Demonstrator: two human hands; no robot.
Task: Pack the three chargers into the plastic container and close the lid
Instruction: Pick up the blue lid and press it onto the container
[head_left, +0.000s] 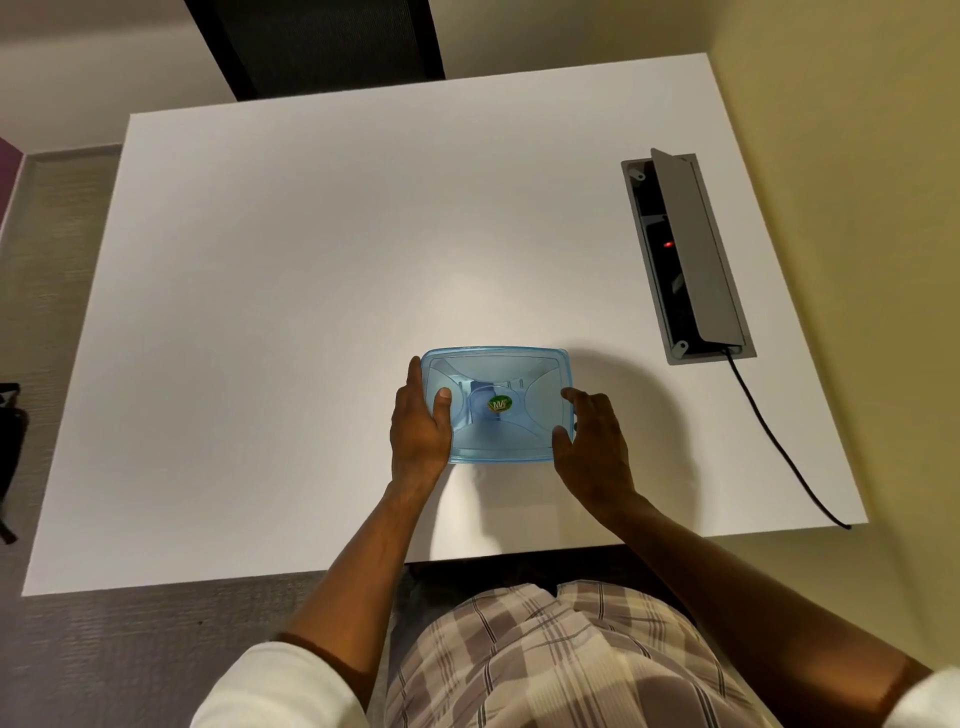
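A translucent blue plastic container (497, 410) sits on the white table (311, 312) near its front edge, with its blue lid on top and a round green sticker at the lid's centre. My left hand (422, 423) grips the container's left side, thumb pressed on the lid. On the right side my right hand (592, 441) rests against the rim, with fingertips on the lid's edge. Through the lid I make out only a dim darker shape, and no chargers lie on the table.
A grey cable box (685, 254) with its flap raised is set into the table at the right, a red light inside. A black cable (779, 447) runs from it over the front edge. A dark chair (322, 41) stands behind the table, with a wall at the right.
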